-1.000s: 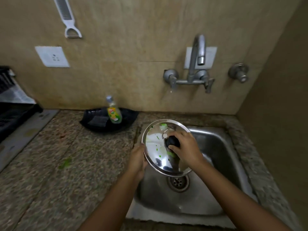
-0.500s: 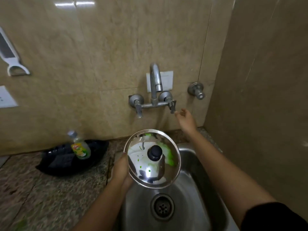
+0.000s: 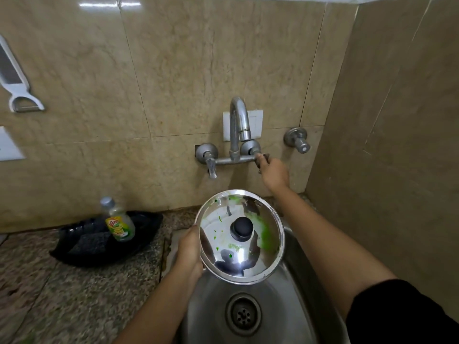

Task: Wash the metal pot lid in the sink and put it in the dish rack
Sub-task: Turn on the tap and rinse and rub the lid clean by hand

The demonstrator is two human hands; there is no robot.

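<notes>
A shiny metal pot lid (image 3: 218,247) with a black knob and green smears hangs over the steel sink (image 3: 285,314), top side facing me. My left hand (image 3: 190,252) grips its left rim. My right hand (image 3: 274,173) is up at the wall, fingers closed around the right tap handle (image 3: 260,157) of the chrome faucet (image 3: 238,120). No water runs from the spout. The dish rack is out of view.
A dish soap bottle (image 3: 119,223) stands in a black tray (image 3: 82,247) with a dark scrub pad on the granite counter (image 3: 62,294) to the left. A second valve (image 3: 298,141) is on the wall. A peeler (image 3: 17,83) hangs at far left. A tiled side wall closes the right.
My right hand left the lid's knob, rose to the wall and closed on the right tap handle. My left hand keeps the lid by its rim, and my view tilted up.
</notes>
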